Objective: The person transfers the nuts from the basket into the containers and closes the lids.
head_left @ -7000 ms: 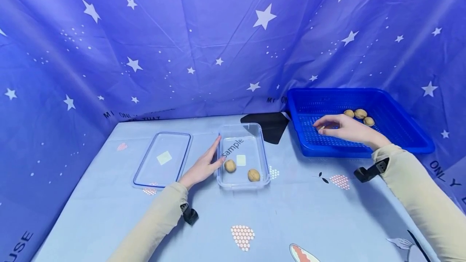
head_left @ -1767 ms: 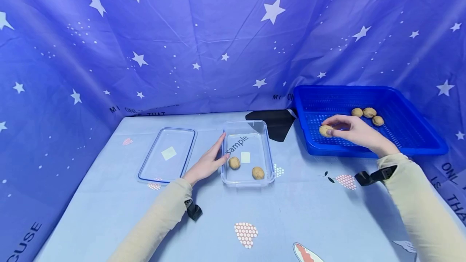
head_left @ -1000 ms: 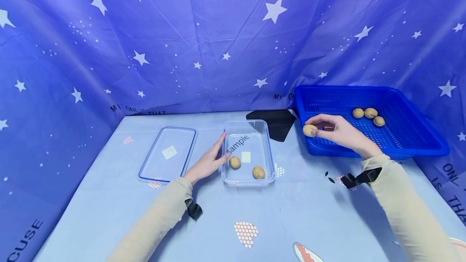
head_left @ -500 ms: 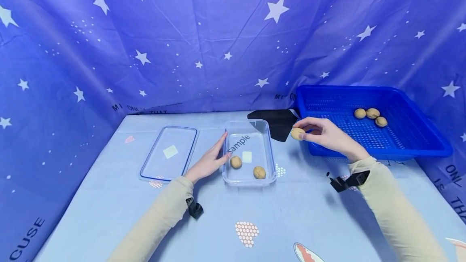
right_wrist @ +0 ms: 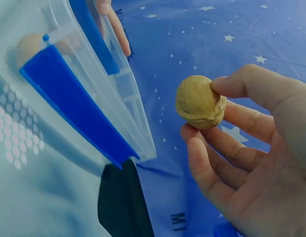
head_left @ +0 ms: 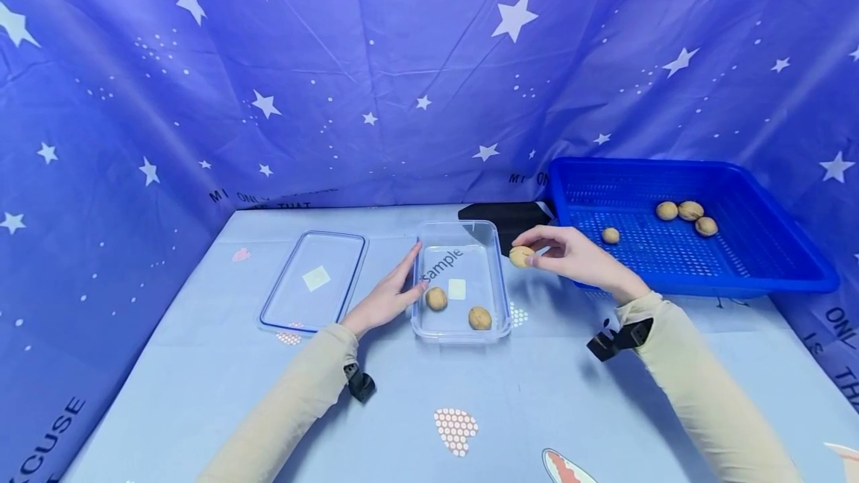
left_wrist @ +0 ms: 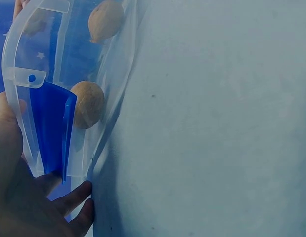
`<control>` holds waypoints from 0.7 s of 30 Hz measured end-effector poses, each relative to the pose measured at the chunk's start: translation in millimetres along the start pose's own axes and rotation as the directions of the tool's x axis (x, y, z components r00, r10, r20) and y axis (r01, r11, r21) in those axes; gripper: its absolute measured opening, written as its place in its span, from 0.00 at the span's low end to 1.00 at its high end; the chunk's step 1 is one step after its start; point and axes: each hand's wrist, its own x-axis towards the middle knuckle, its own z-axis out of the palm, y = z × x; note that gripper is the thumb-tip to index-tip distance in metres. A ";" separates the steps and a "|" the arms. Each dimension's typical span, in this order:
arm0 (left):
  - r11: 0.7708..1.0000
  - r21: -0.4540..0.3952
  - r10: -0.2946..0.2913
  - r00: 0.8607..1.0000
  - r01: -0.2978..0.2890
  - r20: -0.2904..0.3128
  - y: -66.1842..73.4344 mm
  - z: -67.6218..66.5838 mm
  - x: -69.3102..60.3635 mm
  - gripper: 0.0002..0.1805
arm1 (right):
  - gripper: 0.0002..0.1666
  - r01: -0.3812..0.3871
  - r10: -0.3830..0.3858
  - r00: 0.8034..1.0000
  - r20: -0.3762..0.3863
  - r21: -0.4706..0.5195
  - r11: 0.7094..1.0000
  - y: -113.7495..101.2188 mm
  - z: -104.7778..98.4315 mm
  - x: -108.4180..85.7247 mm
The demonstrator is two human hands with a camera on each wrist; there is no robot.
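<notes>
In the head view my right hand point(head_left: 570, 256) pinches a walnut point(head_left: 520, 256) between thumb and fingers, in the air just right of a clear plastic container point(head_left: 463, 334). The right wrist view shows this walnut point(right_wrist: 199, 101) at the fingertips. My left hand point(head_left: 385, 300) rests against the container's left side with fingers extended and the thumb at the rim. Two walnuts lie inside the container, one on the left point(head_left: 436, 299) and one at the front right point(head_left: 479, 317). The left wrist view shows the left hand point(left_wrist: 39, 197) touching the container wall point(left_wrist: 24, 128).
A blue perforated basket point(head_left: 671, 285) stands at the back right with several walnuts point(head_left: 690, 211), one lying apart point(head_left: 610, 235). Left of the container lies a clear lid point(head_left: 315, 304) with a blue seal. A black patch point(head_left: 499, 218) lies behind the container. A starry curtain point(head_left: 403, 58) encloses the table.
My right hand has picked up a walnut in the basket and carried it left, out over the table. The lone walnut in the basket has come into view. The left hand keeps its place.
</notes>
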 end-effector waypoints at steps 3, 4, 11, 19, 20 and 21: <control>1.000 -0.003 0.001 1.000 -0.001 0.000 0.7 0.2 -0.4 0.41 | 0.17 -0.007 0.007 1.000 0.009 0.013 1.000 0.1 6.1 3.1; 1.000 -0.003 0.001 1.000 -0.001 0.000 1.1 0.1 -0.5 0.41 | 0.17 -0.006 0.006 1.000 0.014 0.016 1.000 0.3 8.2 3.9; 1.000 -0.016 0.003 1.000 -0.003 -0.002 1.8 0.1 -0.5 0.41 | 0.16 0.022 -0.025 0.998 0.054 0.041 0.999 4.2 23.6 11.4; 1.000 -0.027 0.004 1.000 -0.004 -0.009 1.9 0.5 0.4 0.40 | 0.16 0.060 -0.071 0.993 0.097 0.112 0.992 6.2 39.6 19.4; 1.000 -0.027 0.004 1.000 -0.005 -0.010 2.0 0.5 0.5 0.40 | 0.16 0.062 -0.074 0.992 0.102 0.114 0.992 6.3 41.7 20.5; 1.000 -0.025 0.005 1.000 -0.005 -0.009 1.8 0.5 0.3 0.40 | 0.16 0.061 -0.074 0.991 0.109 0.117 0.991 6.4 43.8 21.5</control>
